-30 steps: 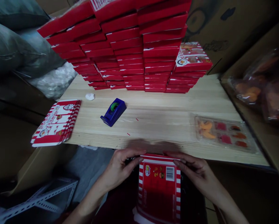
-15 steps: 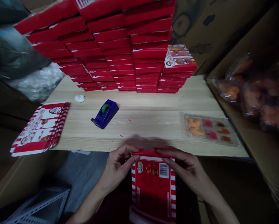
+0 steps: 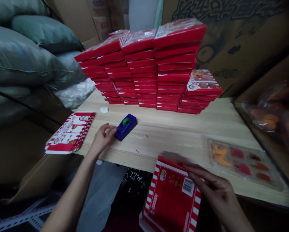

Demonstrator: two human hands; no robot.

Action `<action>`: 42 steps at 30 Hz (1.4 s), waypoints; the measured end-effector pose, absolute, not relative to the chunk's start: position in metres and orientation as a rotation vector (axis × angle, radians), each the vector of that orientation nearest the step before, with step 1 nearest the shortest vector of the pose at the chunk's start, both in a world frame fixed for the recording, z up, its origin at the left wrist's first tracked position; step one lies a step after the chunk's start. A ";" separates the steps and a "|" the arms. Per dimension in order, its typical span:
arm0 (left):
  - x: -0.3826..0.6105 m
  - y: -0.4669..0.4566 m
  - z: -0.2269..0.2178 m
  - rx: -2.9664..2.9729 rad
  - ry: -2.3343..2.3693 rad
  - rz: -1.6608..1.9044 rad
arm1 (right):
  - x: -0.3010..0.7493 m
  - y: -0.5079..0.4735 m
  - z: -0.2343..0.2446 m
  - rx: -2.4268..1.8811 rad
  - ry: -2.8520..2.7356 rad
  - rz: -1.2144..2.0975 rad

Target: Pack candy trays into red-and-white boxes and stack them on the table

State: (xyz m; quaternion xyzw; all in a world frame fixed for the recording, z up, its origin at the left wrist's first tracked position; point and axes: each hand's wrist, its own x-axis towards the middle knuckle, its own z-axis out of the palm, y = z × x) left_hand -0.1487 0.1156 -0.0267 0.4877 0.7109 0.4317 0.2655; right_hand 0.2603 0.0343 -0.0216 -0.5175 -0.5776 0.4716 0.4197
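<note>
Red cardboard box, likely light and stiff, is best held by its edge; it is pinched there by the right hand at the front of the table, and the half-open left hand is placed beside a tape dispenser.

The light is dim and warm, and its source cannot be told; the wooden tabletop in front of the stack of red boxes reads brightest, with only faint, soft shadows; the plastic film on top of the stack gives a pale sheen; right of the stack, the bagged food sits soft and out of focus; left of the stack, the grey sacks look dull; below the stack, the top edge of the flat red box and the right hand smear slightly; the lower corners sink into darkness, and wide-angle distortion bends the frame's edges.
</note>
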 end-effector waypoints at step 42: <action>0.018 0.040 0.048 1.021 1.304 1.543 | 0.229 0.047 0.021 -0.937 -1.741 0.149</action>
